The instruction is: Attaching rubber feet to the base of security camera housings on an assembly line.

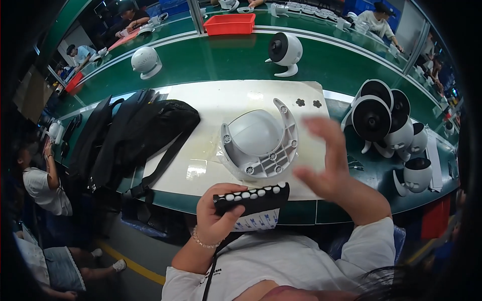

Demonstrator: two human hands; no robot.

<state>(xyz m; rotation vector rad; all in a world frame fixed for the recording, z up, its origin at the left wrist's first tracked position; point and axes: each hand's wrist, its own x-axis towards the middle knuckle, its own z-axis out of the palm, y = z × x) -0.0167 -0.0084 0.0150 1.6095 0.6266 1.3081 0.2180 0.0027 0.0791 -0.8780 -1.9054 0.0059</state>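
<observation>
My left hand is closed around a black curled sheet with white rounded pads along its upper edge. White backing paper with blue print hangs beneath it. My right hand, somewhat blurred, is raised to the right with thumb and fingers apart, and nothing shows in it. Between and beyond the hands, a white rounded device lies with the ribbed underside of its curved stand facing up, round recesses showing. Two small black flower-shaped pieces lie at the board's far right.
A white board covers part of the green bench. Black bags lie at the left. Several white-and-black devices cluster at the right. Two more, a white one and a black-faced one, stand behind, near a red bin. Other people work around.
</observation>
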